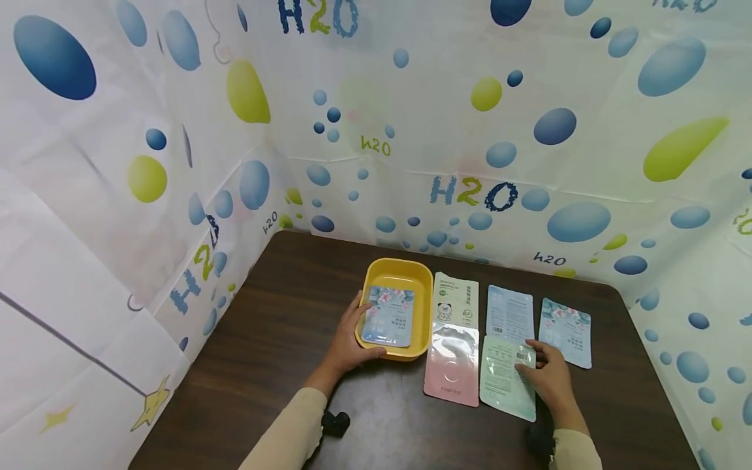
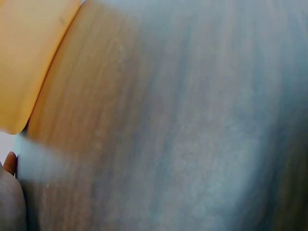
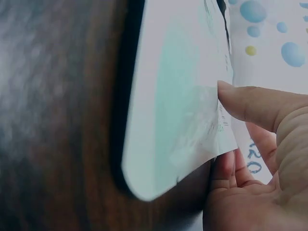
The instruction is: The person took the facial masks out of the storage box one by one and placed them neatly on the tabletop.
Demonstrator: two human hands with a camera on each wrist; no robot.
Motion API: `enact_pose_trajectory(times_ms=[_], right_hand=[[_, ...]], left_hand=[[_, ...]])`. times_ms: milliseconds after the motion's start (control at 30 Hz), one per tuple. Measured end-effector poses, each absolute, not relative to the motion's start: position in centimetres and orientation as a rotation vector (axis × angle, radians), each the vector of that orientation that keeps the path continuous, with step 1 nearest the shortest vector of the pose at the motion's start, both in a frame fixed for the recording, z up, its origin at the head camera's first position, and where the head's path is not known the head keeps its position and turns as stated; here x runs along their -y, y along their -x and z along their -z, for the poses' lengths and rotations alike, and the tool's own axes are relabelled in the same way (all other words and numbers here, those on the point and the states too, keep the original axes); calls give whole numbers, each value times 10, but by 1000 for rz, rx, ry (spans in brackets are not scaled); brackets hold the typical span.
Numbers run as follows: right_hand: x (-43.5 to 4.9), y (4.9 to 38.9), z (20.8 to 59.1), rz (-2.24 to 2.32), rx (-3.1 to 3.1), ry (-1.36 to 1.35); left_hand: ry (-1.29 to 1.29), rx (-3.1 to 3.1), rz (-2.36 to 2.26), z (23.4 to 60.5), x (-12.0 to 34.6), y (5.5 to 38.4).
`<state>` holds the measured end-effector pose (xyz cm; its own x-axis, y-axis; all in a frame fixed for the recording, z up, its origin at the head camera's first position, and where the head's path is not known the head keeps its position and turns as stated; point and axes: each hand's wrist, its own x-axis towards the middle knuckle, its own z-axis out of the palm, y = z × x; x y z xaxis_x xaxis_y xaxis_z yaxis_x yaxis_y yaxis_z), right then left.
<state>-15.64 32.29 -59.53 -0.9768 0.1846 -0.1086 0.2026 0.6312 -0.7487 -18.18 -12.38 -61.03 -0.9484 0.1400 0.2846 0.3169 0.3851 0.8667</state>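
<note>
A yellow plastic tray [image 1: 425, 297] stands on the table, with a blue floral sheet mask packet [image 1: 389, 320] inside. My left hand [image 1: 345, 341] grips the tray's left side, fingers at the rim and thumb by the front corner. The right hand [image 1: 551, 377] pinches the right edge of a pale green sheet mask packet [image 1: 502, 378]. In the right wrist view the thumb lies on the face of this green packet [image 3: 178, 110], and other fingers are at its edge. That edge is slightly raised. The left wrist view shows mostly tabletop and part of the tray [image 2: 33, 53].
Right of the tray lie a cream packet with a bear [image 1: 455, 299] and a pink-and-silver packet [image 1: 452, 369]. A light blue packet [image 1: 510, 310] is behind the green one, and another floral packet [image 1: 566, 333] lies farther right. A printed curtain [image 1: 376, 209] surrounds the dark wooden table [image 1: 247, 352].
</note>
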Motion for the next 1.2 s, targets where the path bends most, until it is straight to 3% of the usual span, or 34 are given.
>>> enact_pose_trajectory(times_ms=[367,600,1200], right_hand=[[-320,152,593,1365,-2802,-434],[-318,151,595,1569,-2789,-641],[-314,155,583,1818,-2768,-732]], left_hand=[[437,2465,1595,610,124,182],[417,2482,1601,608,124,180],[414,2472,1624,610,124,181]])
